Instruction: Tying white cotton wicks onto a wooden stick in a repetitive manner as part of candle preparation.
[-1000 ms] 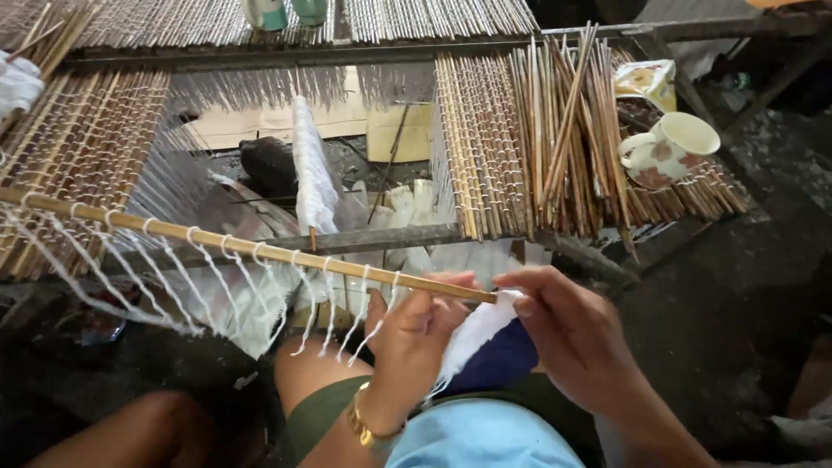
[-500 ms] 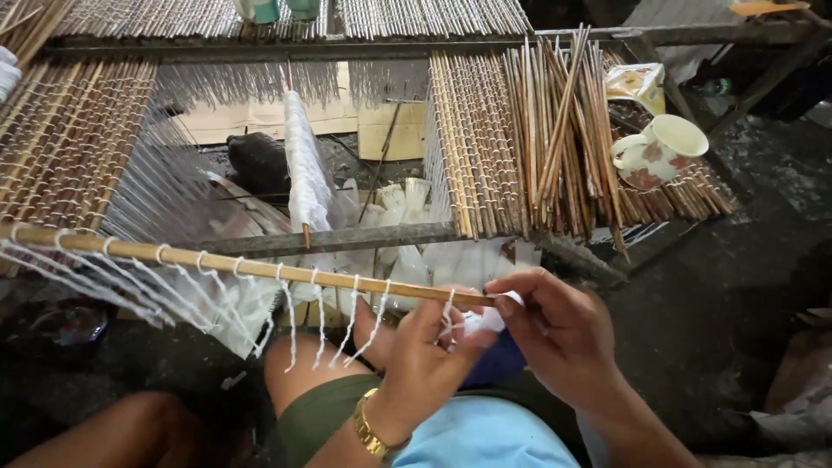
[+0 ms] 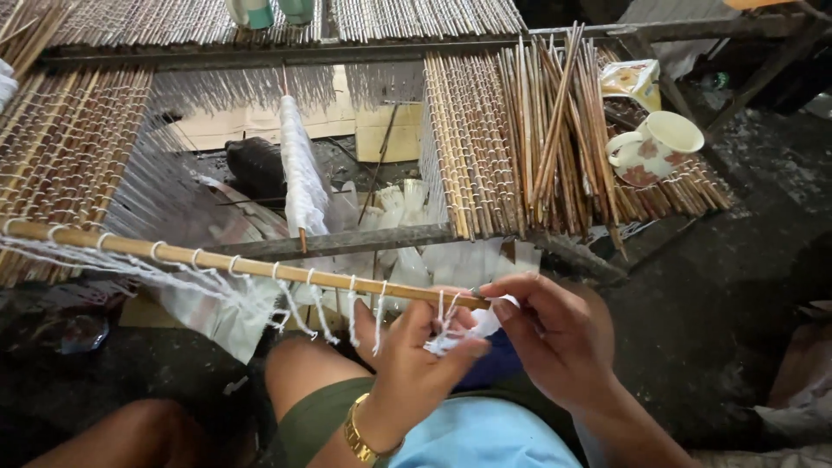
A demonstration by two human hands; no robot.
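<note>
From the head view, a long bamboo stick (image 3: 234, 263) lies across the person's lap, with white threads (image 3: 312, 299) knotted along it. The left hand (image 3: 414, 364) pinches a bunch of white string (image 3: 451, 334) at the stick's near end. The right hand (image 3: 555, 338) closes its fingers on that same end. A flowered cup (image 3: 659, 146) stands on the bamboo mat (image 3: 485, 147) behind.
</note>
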